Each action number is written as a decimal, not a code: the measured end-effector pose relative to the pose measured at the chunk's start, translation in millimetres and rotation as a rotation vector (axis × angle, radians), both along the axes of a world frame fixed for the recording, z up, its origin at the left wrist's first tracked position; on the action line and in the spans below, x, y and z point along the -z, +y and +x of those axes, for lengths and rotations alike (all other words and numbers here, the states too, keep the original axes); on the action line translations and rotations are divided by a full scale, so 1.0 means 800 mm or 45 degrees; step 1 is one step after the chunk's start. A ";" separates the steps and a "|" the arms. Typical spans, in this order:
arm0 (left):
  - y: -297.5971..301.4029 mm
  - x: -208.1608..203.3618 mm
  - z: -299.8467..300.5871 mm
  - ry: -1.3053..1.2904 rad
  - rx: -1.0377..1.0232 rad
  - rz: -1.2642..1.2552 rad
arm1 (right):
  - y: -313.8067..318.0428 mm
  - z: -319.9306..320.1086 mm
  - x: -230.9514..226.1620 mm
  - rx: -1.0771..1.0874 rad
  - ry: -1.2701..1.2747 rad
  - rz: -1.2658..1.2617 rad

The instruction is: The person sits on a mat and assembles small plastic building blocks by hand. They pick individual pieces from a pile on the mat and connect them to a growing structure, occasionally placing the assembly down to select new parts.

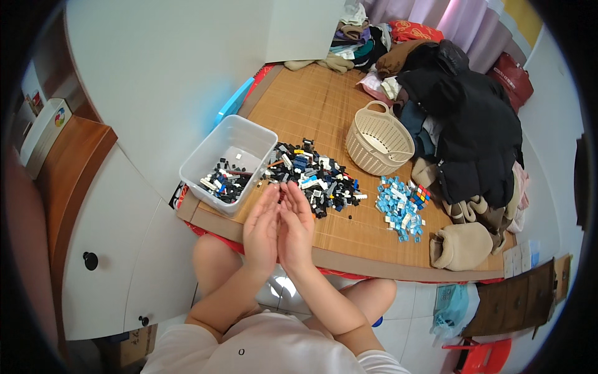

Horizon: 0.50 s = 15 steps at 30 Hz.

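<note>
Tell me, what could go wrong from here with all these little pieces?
The left hand and right hand make a cupped grip; anything small between them, mostly hidden here, might slip out.

The clear bin stands near the front-left corner of the mat, so a bump could perhaps tip it off.

The mixed brick pile lies loose just beyond the fingertips, so a careless sweep might scatter it.

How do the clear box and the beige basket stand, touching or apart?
Apart: the head view plainly shows bare brown mat and mixed bricks between the clear box and the beige basket.
</note>
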<state>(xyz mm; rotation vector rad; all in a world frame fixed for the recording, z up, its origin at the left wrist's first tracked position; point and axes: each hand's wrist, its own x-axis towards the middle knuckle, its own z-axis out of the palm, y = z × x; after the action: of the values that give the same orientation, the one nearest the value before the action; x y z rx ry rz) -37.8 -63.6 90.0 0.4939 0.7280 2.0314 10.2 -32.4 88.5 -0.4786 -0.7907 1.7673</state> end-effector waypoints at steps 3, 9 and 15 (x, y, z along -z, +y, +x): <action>-0.005 -0.008 -0.026 0.025 -0.084 0.030 | 0.002 -0.027 -0.005 -0.105 0.004 0.035; -0.016 -0.010 -0.065 0.013 -0.205 0.093 | -0.006 -0.073 -0.011 -0.267 0.021 0.049; -0.022 -0.016 -0.078 -0.001 -0.285 0.074 | -0.003 -0.091 -0.010 -0.334 -0.046 -0.020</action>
<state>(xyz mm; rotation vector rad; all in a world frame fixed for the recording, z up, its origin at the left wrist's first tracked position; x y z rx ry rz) -100.4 -81.5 102.8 0.4613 0.7534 2.2659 -62.8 -34.7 96.1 -0.4331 -0.8980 2.0128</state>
